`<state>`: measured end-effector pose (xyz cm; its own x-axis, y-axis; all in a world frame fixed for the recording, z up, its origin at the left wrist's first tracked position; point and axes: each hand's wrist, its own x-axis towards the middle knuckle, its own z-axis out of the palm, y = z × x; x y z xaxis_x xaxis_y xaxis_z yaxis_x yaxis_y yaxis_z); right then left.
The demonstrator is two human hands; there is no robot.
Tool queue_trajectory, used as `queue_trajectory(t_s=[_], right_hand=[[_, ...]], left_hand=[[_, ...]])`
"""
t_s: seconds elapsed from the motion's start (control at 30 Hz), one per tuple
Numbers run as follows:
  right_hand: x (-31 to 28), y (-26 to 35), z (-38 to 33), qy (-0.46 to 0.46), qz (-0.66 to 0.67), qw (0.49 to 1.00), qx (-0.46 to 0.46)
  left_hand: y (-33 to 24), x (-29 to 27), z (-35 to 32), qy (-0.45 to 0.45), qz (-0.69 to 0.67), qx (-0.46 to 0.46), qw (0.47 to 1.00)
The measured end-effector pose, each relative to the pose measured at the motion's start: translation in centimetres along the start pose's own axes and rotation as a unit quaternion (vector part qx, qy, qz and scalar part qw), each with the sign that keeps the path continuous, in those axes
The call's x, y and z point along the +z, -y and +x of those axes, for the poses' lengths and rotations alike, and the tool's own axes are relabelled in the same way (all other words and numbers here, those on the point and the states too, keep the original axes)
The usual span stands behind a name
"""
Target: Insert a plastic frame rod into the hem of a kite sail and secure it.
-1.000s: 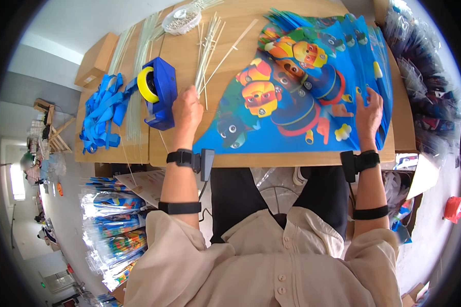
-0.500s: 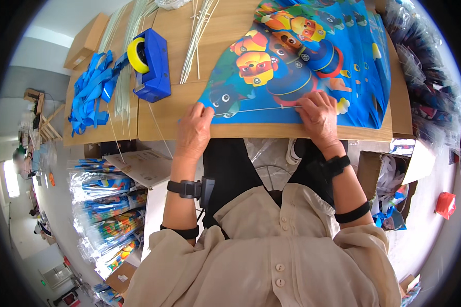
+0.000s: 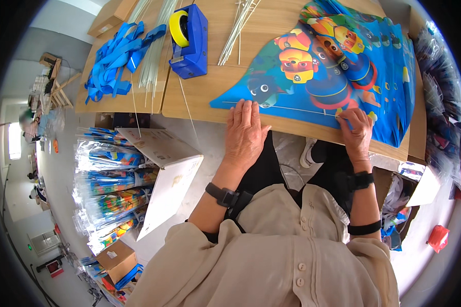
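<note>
A thin white rod (image 3: 294, 109) lies along the near edge of a blue printed kite-like sheet (image 3: 264, 77) with cartoon dogs on it. My left hand (image 3: 247, 130) rests flat over the sheet's near-left edge, its fingers stretched out across the rod's left part. At the rod's right end, the curled fingers of my right hand (image 3: 357, 132) pinch it against the sheet. More blue printed sheets (image 3: 398, 97) are layered beneath and to the right.
Left on the wooden table (image 3: 200, 102) stand a blue tape dispenser (image 3: 192, 51), blue strips (image 3: 110, 66) and bundled rods (image 3: 153, 61). Loose rods (image 3: 238, 30) lie at the back. Bagged prints (image 3: 118, 184) fill the lower left; an open carton (image 3: 394, 199) stands lower right.
My left hand has gone from a closed grip at the rod's left end to lying flat on it. My right hand stays at the right end. The whole view has shifted.
</note>
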<state>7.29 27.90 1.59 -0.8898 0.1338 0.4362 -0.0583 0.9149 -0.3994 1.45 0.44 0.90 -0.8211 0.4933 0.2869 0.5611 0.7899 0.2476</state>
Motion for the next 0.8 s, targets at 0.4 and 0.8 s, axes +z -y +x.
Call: queue_trajectory(t_s=[0.4, 0.8], right_hand=[[-0.29, 0.08, -0.46, 0.001, 0.005, 1.0, 0.027], [-0.24, -0.3, -0.73, 0.007, 0.025, 0.999, 0.039]], left_hand=[[0.2, 0.02, -0.08, 0.008, -0.023, 0.014, 1.0], [0.12, 0.12, -0.04, 0.008, -0.048, 0.019, 0.999]])
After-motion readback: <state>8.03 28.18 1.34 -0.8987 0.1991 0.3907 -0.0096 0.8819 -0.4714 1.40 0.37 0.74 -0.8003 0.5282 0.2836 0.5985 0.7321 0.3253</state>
